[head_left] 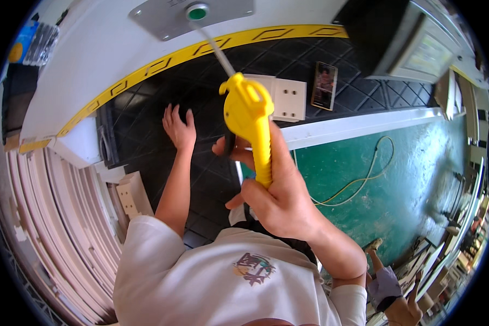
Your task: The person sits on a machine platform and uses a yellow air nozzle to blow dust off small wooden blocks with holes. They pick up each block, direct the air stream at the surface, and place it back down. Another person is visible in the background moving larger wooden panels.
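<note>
A yellow air blow gun with a long thin metal nozzle is gripped in my right hand, raised in front of me. Its nozzle points up and left, and the tip appears in line with a green push button on a grey metal plate. Whether the tip touches the button, I cannot tell. My left hand is over the black quilted work surface, fingers spread and nothing in them. Pale boards with drilled holes lie beyond the blow gun, which partly covers them.
A phone lies right of the drilled boards. Long pale panels are stacked at left, near a drilled block. A thin hose loops over the green floor. Another person is at lower right. A dark-sided box stands at upper right.
</note>
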Demonstrator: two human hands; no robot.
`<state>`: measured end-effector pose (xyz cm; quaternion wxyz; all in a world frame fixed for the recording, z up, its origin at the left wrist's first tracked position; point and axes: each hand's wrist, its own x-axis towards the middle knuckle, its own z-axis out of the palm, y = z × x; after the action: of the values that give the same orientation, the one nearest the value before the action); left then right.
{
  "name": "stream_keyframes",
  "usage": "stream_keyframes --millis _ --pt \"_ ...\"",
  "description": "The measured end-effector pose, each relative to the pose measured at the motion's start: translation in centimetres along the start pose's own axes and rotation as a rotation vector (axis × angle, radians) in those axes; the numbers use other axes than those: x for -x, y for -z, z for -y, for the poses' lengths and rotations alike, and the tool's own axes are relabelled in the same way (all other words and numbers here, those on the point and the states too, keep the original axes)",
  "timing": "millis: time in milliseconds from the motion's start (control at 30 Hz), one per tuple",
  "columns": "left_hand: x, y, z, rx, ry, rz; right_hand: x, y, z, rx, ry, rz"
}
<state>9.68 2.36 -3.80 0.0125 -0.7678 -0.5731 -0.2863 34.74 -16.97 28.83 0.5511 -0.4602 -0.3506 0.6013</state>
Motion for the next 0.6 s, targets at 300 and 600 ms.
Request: stream_keyframes --millis 300,600 --pt "6.8 3.3 -4.7 0.003 0.019 0.091 16.4 11.2 2.2 0.501 -0.439 0.354" --pt "2.7 5.2 -11.5 0.744 0.591 0.147 45.7 14.2 7.8 0.629 -0.575 -0.087"
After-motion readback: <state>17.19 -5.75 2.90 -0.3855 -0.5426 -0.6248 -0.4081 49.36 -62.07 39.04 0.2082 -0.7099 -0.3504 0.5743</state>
